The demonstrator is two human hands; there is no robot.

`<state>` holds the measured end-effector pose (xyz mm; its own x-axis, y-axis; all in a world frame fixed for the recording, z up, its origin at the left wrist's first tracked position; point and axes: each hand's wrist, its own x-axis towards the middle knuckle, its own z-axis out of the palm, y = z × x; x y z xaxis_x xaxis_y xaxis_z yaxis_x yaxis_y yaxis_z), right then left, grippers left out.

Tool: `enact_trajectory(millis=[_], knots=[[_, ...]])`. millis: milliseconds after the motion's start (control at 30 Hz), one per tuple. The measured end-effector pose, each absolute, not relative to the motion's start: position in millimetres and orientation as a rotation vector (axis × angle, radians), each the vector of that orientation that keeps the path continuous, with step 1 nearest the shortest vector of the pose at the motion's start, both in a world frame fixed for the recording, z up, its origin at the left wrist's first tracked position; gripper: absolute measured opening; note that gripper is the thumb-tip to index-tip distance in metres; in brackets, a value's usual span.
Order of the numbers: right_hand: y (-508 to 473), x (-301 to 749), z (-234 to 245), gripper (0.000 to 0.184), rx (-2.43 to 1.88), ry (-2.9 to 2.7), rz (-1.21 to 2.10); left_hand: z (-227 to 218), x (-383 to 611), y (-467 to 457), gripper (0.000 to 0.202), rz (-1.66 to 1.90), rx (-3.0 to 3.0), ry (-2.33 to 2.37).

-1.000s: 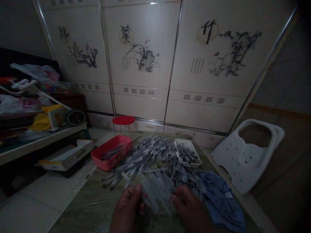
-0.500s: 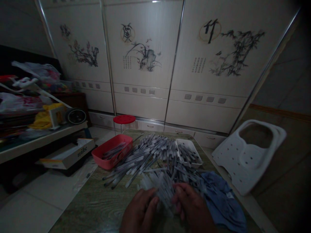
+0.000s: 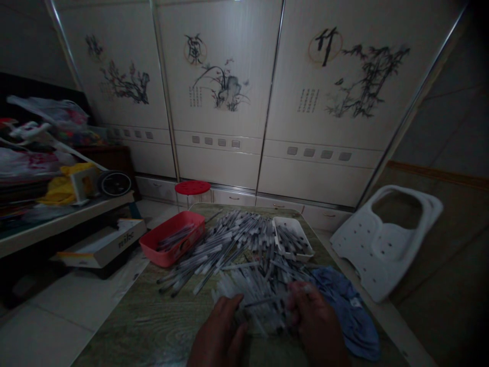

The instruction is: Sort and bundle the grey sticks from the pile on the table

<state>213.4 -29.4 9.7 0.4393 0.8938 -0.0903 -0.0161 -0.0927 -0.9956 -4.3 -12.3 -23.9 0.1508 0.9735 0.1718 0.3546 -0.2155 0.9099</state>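
Observation:
A large heap of thin grey pen refills [image 3: 237, 244] covers the far half of the wood-patterned table [image 3: 126, 326]. Nearer me lies a loose pile of transparent plastic tubes [image 3: 248, 300]. My left hand [image 3: 219, 334] rests at that pile's near edge, holding nothing I can see. My right hand [image 3: 313, 321] pinches the end of a thin dark refill [image 3: 265, 300] above the pile. A red plastic tray [image 3: 164, 257] holds a few refills, and a white plastic tray [image 3: 282, 221] holds more. A crumpled blue cloth [image 3: 344, 311] lies to my right.
A red stool [image 3: 193, 187] stands beyond the table, before cabinet doors painted with ink plants [image 3: 225, 102]. A white moulded plastic seat [image 3: 385, 244] leans at the right. On the left are a cardboard box [image 3: 101, 244] and a shelf [image 3: 64, 221] piled with bags.
My hands, close together on the tubes half a second ago, have moved apart. My right hand now pinches a single dark refill, and my left hand has dropped lower and back.

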Motion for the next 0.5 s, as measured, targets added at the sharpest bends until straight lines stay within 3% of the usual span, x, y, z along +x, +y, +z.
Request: enact_trajectory(millis=[500], knots=[[-39,264,17,0.049,-1.423,-0.7,0.712,-15,2,-10,0.032,1.053,1.613,1.345]])
